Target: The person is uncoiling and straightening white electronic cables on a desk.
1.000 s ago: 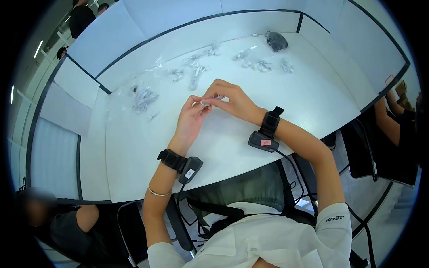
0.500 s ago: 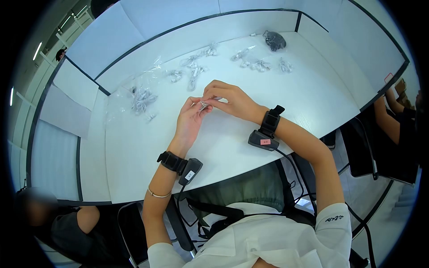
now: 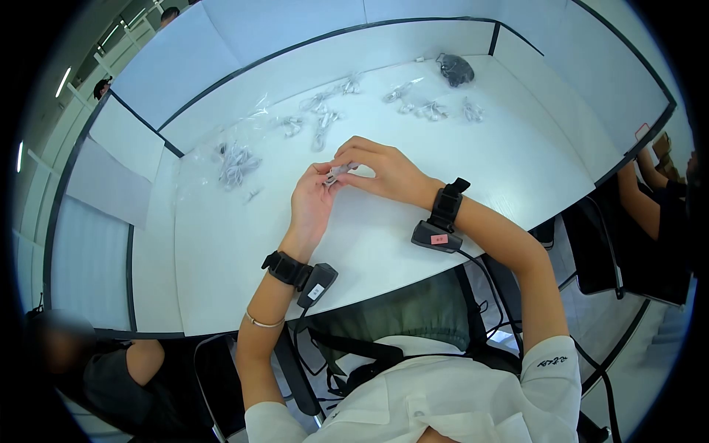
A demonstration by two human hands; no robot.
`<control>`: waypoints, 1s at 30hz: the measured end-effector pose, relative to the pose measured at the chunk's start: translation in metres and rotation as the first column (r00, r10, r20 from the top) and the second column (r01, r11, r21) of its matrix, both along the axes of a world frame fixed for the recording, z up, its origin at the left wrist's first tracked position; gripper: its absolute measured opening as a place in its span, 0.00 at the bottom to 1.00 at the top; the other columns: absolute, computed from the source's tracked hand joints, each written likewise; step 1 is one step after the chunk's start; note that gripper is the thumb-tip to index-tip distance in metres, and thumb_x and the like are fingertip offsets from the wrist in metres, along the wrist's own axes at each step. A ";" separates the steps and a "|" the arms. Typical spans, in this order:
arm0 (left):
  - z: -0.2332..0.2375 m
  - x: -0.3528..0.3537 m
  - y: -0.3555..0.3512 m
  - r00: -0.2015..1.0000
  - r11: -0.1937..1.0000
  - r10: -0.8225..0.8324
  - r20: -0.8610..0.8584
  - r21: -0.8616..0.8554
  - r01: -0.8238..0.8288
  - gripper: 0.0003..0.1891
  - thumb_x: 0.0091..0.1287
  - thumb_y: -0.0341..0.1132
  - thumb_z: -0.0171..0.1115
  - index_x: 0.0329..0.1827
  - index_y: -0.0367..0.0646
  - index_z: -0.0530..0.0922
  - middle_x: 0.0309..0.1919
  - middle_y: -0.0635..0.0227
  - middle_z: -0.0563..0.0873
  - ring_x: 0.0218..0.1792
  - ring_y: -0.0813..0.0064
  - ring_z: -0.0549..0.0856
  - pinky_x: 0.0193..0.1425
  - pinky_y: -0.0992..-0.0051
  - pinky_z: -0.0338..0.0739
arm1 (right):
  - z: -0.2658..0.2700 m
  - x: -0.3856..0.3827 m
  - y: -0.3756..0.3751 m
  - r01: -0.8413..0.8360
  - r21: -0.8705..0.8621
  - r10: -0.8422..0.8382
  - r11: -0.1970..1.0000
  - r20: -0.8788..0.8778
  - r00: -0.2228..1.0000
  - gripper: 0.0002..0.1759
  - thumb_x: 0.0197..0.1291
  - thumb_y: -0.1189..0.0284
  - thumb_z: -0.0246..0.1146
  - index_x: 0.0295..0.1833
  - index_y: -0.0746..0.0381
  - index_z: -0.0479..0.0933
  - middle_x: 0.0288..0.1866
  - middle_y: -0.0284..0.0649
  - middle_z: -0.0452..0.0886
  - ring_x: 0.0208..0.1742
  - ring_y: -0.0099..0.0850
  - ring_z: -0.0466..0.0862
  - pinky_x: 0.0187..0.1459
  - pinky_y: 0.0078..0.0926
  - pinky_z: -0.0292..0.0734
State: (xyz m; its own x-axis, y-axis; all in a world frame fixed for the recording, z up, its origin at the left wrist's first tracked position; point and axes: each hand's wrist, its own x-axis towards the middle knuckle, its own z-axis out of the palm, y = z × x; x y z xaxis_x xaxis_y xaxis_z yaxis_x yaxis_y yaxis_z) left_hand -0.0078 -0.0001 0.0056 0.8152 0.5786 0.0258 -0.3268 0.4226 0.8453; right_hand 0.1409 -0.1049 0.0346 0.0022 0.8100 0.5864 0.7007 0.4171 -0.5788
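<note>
Above the middle of the white table, a small bundled white cable is held between my two hands. My left hand, palm turned up, pinches it from the left. From the right, the fingers and thumb of my right hand close on the same bundle. Part of the cable is hidden by the fingers. Just beyond my hands lie more bundled white cables. To the left, a larger heap of white cables lies by clear plastic.
More cable bundles lie at the back right, near a dark grey bundle. White partition walls enclose the table's back and sides. People sit at both sides. Black devices with cords are strapped to my wrists.
The fingers of both hands have shifted around the cable bundle, and more of it shows between them. The right fingertips have moved slightly apart from the left ones. The table items stay put.
</note>
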 end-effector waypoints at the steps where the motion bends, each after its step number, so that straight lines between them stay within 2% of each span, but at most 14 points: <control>1: 0.001 0.000 -0.001 1.000 1.000 0.013 -0.006 0.008 -0.013 0.12 0.64 0.28 0.43 0.48 0.33 0.69 0.51 0.54 0.77 0.54 0.71 0.75 0.61 0.72 0.67 | 0.001 0.000 0.000 0.005 0.002 -0.005 1.000 0.000 1.000 0.12 0.55 0.73 0.65 0.46 0.59 0.78 0.46 0.35 0.77 0.44 0.32 0.80 0.44 0.25 0.76; 3: 0.006 0.001 -0.005 0.999 0.999 0.039 -0.019 0.025 -0.038 0.13 0.61 0.27 0.44 0.47 0.34 0.69 0.49 0.55 0.78 0.53 0.70 0.77 0.60 0.71 0.68 | 0.002 -0.001 -0.001 0.015 0.009 -0.015 1.000 0.001 1.000 0.12 0.55 0.73 0.65 0.46 0.59 0.78 0.46 0.35 0.77 0.44 0.32 0.80 0.45 0.25 0.76; 6: 0.008 0.001 -0.005 1.000 0.997 0.001 -0.030 0.078 0.001 0.14 0.63 0.27 0.44 0.50 0.32 0.68 0.52 0.54 0.76 0.56 0.71 0.75 0.64 0.72 0.66 | 0.003 0.000 -0.001 0.022 -0.004 -0.022 1.000 0.005 1.000 0.12 0.55 0.73 0.65 0.46 0.59 0.78 0.46 0.35 0.77 0.44 0.32 0.80 0.45 0.25 0.76; 12: 0.014 0.002 -0.010 0.990 0.985 0.059 -0.125 0.168 -0.037 0.12 0.66 0.25 0.44 0.51 0.33 0.69 0.51 0.55 0.77 0.54 0.72 0.76 0.63 0.74 0.68 | 0.002 0.001 -0.001 0.007 0.023 -0.006 1.000 -0.036 0.999 0.11 0.55 0.74 0.64 0.45 0.59 0.78 0.45 0.36 0.78 0.44 0.32 0.80 0.45 0.25 0.76; 18: 0.013 0.004 -0.011 0.995 0.983 0.056 -0.082 0.181 -0.040 0.09 0.70 0.28 0.48 0.49 0.36 0.70 0.50 0.57 0.78 0.51 0.74 0.77 0.61 0.74 0.69 | -0.003 0.004 0.003 -0.010 0.018 0.013 1.000 -0.141 0.990 0.09 0.57 0.77 0.61 0.45 0.64 0.79 0.44 0.38 0.79 0.43 0.31 0.81 0.45 0.25 0.76; 24: 0.008 0.004 -0.009 0.993 0.978 0.073 -0.095 0.204 -0.052 0.08 0.70 0.31 0.50 0.47 0.37 0.70 0.44 0.62 0.79 0.48 0.74 0.78 0.58 0.75 0.71 | -0.005 0.007 0.006 -0.018 0.029 0.022 0.999 -0.123 0.992 0.09 0.58 0.80 0.58 0.45 0.65 0.79 0.45 0.39 0.79 0.41 0.30 0.82 0.45 0.25 0.77; 27: 0.008 0.005 -0.009 0.992 0.978 0.081 -0.097 0.201 -0.060 0.08 0.70 0.32 0.51 0.46 0.38 0.70 0.44 0.62 0.79 0.48 0.74 0.78 0.58 0.75 0.71 | -0.005 0.007 0.006 -0.012 0.038 0.016 0.999 -0.093 0.996 0.10 0.58 0.79 0.59 0.45 0.65 0.78 0.45 0.39 0.79 0.42 0.31 0.82 0.45 0.25 0.77; 30: 0.006 0.006 -0.010 0.990 0.978 0.097 -0.104 0.195 -0.076 0.07 0.71 0.32 0.50 0.47 0.38 0.70 0.47 0.60 0.79 0.49 0.75 0.78 0.58 0.75 0.71 | -0.004 0.006 0.004 -0.032 0.011 0.034 0.999 -0.134 0.990 0.10 0.58 0.77 0.61 0.46 0.64 0.78 0.46 0.39 0.79 0.43 0.31 0.82 0.46 0.25 0.76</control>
State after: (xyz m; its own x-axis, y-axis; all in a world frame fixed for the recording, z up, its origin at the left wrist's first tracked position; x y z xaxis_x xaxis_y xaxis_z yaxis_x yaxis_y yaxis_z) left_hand -0.0021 -0.0099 0.0120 0.7663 0.6402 0.0532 -0.2537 0.2254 0.9407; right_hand 0.1465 -0.1009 0.0308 0.0547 0.8057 0.5898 0.6027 0.4443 -0.6629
